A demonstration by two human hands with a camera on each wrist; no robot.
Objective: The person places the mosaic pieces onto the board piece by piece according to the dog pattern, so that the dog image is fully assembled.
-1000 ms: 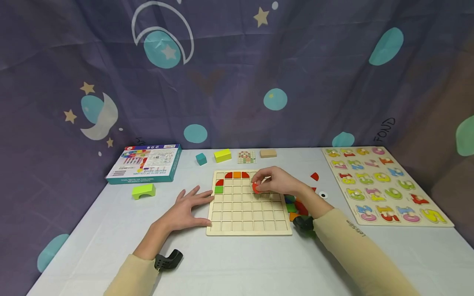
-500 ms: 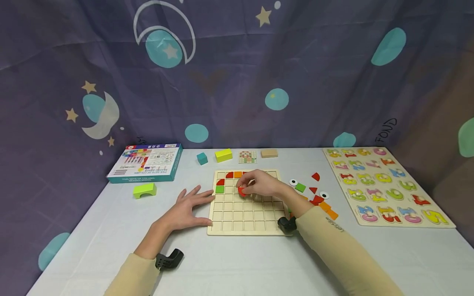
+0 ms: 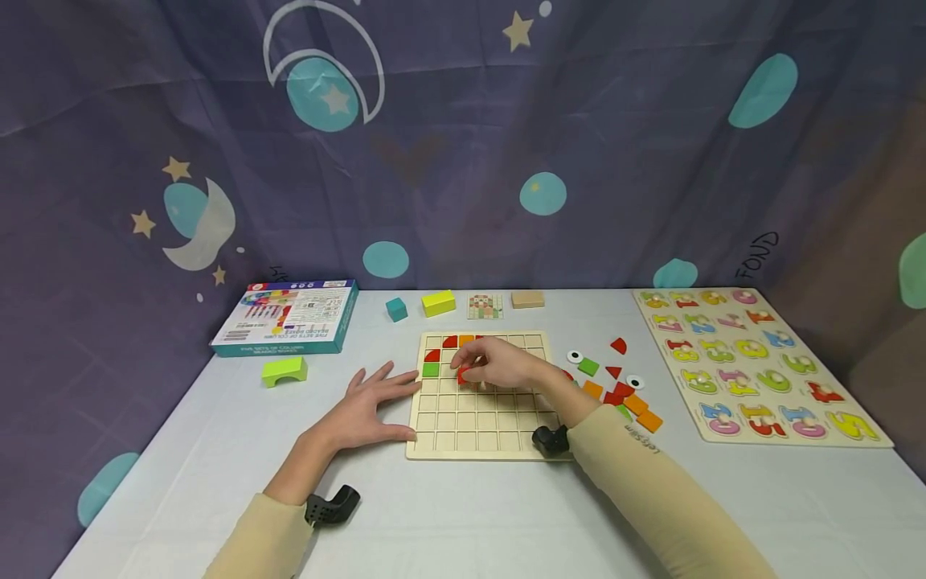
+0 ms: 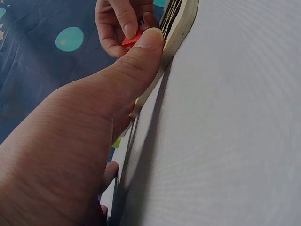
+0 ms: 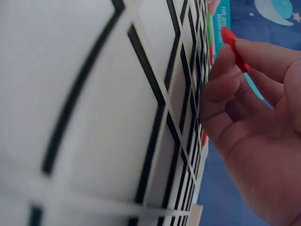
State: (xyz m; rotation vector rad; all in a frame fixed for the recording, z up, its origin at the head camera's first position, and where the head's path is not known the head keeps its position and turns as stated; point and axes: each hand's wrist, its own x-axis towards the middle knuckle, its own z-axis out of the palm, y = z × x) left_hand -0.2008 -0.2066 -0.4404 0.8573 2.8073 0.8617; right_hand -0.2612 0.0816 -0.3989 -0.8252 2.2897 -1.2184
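Note:
My right hand (image 3: 502, 363) pinches a flat red piece (image 5: 237, 54) between thumb and fingers, held over the upper part of a wooden grid board (image 3: 466, 442). Part of that piece is covered by the fingers. In the board's upper left lie a green square (image 3: 431, 370), red rounded pieces (image 3: 432, 355) and an orange square (image 3: 466, 338), partly hidden by the right hand. My left hand (image 3: 365, 410) lies with fingers spread at the board's left edge. The left wrist view shows its thumb (image 4: 150, 40) against the board's side.
Loose red, green, orange and eye-shaped pieces (image 3: 588, 367) lie right of the board. Further right is a number puzzle (image 3: 752, 354). Behind stand a teal cube (image 3: 396, 309), yellow block (image 3: 438, 303), pattern card (image 3: 485, 306) and plain wooden block (image 3: 527, 299). A box (image 3: 289, 322) and green arch (image 3: 284, 371) are left.
My right hand has moved left across the board with the red piece, uncovering more loose pieces on the right. My left hand has stayed at the board's edge.

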